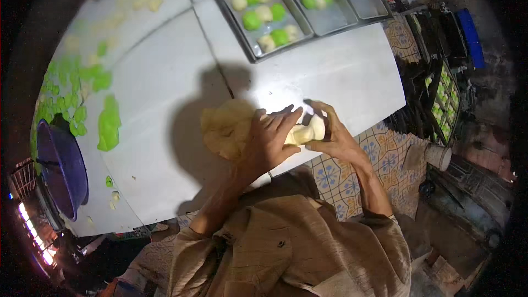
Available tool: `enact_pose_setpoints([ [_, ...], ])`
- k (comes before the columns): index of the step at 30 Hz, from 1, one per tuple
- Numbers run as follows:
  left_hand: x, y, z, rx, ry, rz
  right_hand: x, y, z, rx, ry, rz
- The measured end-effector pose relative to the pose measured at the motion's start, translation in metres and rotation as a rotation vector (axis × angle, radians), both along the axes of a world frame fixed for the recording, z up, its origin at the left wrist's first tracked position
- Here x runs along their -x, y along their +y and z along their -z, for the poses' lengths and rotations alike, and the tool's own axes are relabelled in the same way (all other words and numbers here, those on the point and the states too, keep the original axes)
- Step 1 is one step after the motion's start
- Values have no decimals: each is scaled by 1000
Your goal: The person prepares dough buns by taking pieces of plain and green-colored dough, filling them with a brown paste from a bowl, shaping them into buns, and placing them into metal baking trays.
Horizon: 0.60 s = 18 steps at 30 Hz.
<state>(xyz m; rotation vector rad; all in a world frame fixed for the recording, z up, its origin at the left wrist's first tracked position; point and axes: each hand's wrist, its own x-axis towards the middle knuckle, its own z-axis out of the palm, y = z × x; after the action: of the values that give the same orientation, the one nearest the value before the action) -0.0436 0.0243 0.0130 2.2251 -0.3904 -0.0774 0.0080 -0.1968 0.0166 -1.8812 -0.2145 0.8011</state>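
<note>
A big pale yellow lump of dough point(220, 132) lies on the white table, left of my hands and partly in shadow. My left hand point(268, 142) is at the lump's right side, its fingers and thumb around the left end of a smaller piece of dough point(309, 132). Curved about the right end of that piece is my right hand point(340, 138), thumb below and fingers above. Whether the piece is still joined to the big lump is hidden behind my left hand.
Metal trays point(300, 27) at the far edge hold green and pale dough balls. Green dough pieces point(109, 124) lie on the table's left, beside a purple basin point(63, 168). More filled trays point(444, 99) stand at the right, below the white table point(352, 77).
</note>
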Motion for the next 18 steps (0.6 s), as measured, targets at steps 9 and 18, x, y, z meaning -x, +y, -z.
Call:
enact_pose_setpoints([
  [9, 10, -7, 7, -156, 4, 5, 3, -17, 7, 1, -43, -61],
  [18, 15, -7, 11, -151, -2, -14, 15, 17, 7, -148, 8, 77],
])
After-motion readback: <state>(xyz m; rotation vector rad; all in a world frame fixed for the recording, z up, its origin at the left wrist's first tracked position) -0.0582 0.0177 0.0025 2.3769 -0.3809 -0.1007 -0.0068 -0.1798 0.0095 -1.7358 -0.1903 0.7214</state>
